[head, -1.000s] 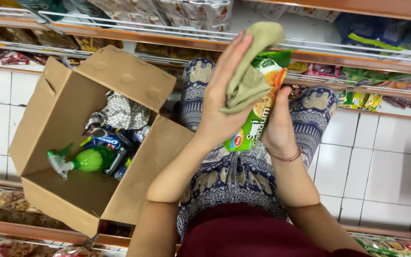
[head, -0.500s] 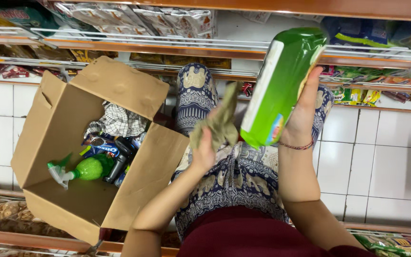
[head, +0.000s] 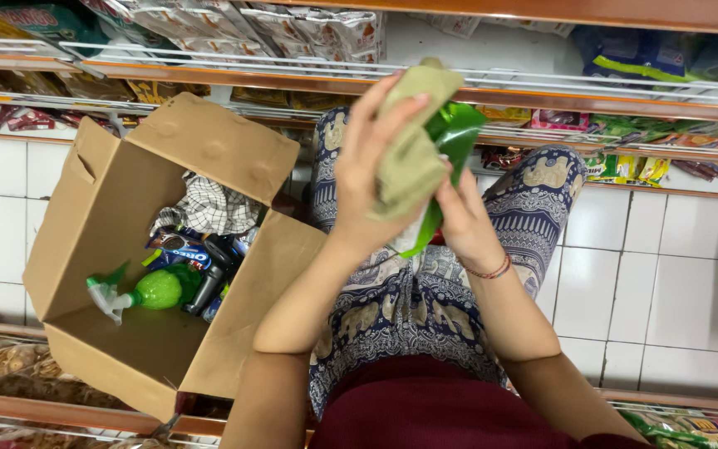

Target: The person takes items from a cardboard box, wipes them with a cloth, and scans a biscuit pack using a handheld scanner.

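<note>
Both forearms are bare, no sleeves reaching the wrists. A thin beaded bracelet in reddish and pale tones circles the right wrist. Loose trousers cover the legs, dark navy with a pale cream print of elephants and ornate bands. At the waist, a plain dark maroon top fills the lower edge of the view.

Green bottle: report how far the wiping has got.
Done: cannot tell which surfaces are already clean. In hand: the left hand presses an olive cloth over the green bottle, which the right hand holds. Left: the green spray bottle lies untouched in the cardboard box.
</note>
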